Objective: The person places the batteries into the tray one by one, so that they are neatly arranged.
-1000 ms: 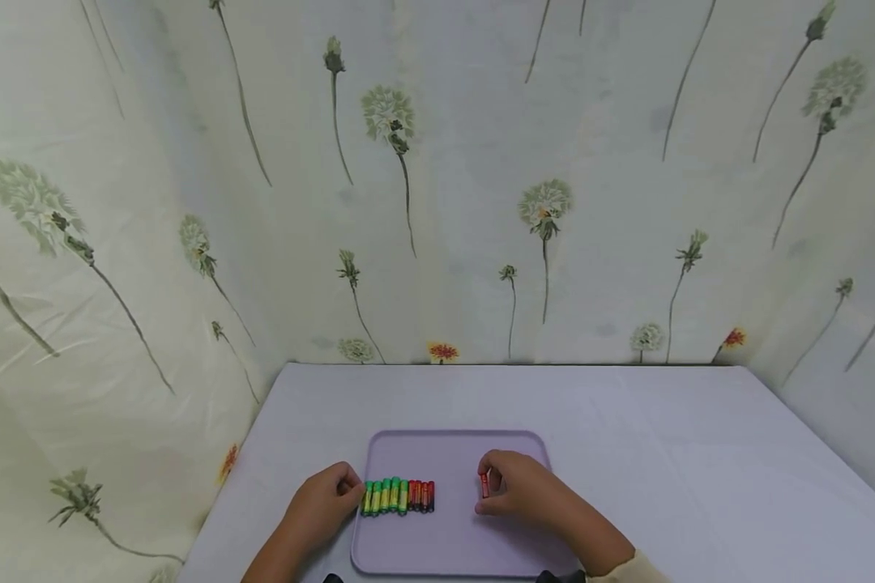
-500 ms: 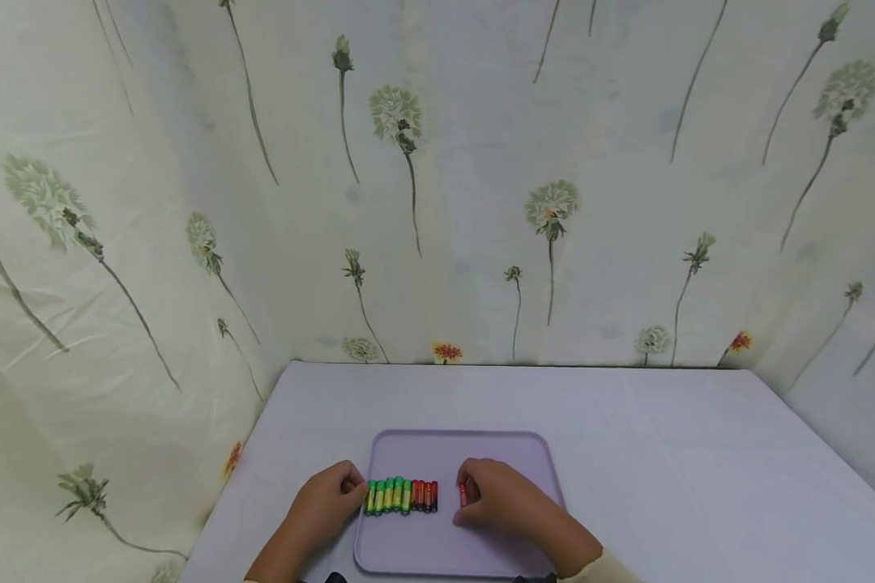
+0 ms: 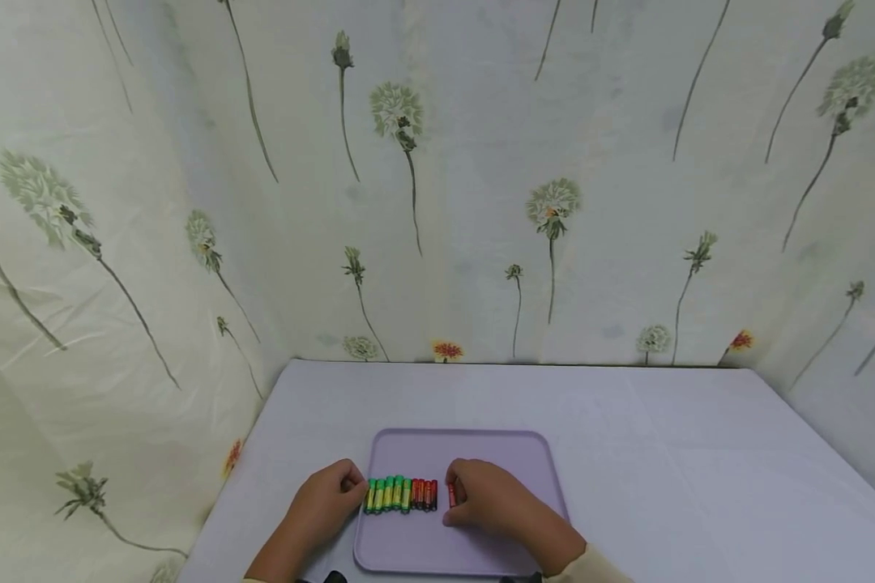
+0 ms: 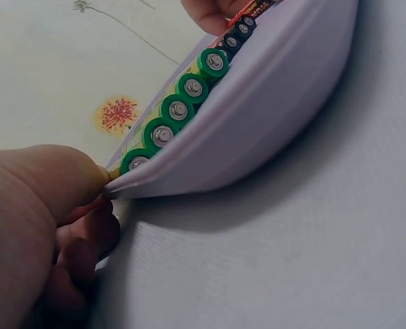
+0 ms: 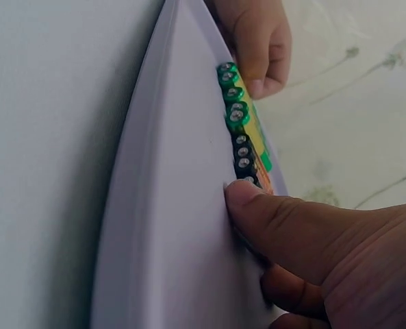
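A row of several green-and-yellow batteries [image 3: 388,495] and several smaller red-and-black batteries [image 3: 424,495] lies side by side on a lilac tray [image 3: 408,546]. My left hand [image 3: 324,502] is at the tray's left edge, beside the first green battery. In the left wrist view its thumb [image 4: 76,171] and curled fingers pinch the rim there. Just right of the row, my right hand [image 3: 499,500] holds one red battery [image 3: 451,495] upright in line with the others, between thumb and fingers. Most of that battery is hidden behind the hand in the right wrist view.
The tray rests on a table with a pale cloth [image 3: 663,470], which stretches behind it and to the right. A curtain with printed dandelions [image 3: 467,202] hangs along the table's back and sides.
My right hand has moved left across the tray with the red battery, close to the end of the row. The left hand has stayed at the tray's edge.
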{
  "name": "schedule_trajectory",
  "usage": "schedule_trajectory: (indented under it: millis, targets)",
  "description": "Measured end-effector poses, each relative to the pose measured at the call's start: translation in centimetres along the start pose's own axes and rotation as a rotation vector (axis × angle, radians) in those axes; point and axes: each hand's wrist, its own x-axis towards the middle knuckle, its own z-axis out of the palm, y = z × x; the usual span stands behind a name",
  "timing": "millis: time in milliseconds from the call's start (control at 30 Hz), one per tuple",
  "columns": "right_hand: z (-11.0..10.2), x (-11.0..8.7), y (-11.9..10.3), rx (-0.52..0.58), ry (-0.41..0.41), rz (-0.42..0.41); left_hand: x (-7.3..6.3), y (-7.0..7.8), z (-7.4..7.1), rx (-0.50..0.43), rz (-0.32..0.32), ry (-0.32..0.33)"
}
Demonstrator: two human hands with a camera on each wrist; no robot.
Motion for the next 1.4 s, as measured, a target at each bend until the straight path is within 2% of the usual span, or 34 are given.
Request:
schedule_trajectory:
  millis: [133,600,933,1100,1267,1400]
  targets:
    - [0.0,0.2,-0.4,0.000,0.000,-0.015,0.0,0.1,-0.1,0.002,0.006,0.002]
    - [0.8,0.7,-1.1,-0.021,0.017,0.010,-0.3,0.5,0.1,0.002,0.005,-0.011]
    - [1.4,0.7,-1.1,0.004,0.032,0.011,-0.4,0.4,0.0,0.001,-0.001,-0.014]
    - [1.7,0.5,-0.6,0.051,0.035,-0.001,-0.4,0.4,0.0,-0.003,0.000,-0.021]
    - [0.7,-0.3,0.2,0.090,0.042,0.008,-0.1,0.4,0.1,0.000,-0.006,-0.020]
    - [-1.0,-1.1,0.8,0.059,0.117,0.069,0.5,0.2,0.2,-0.001,-0.025,-0.001]
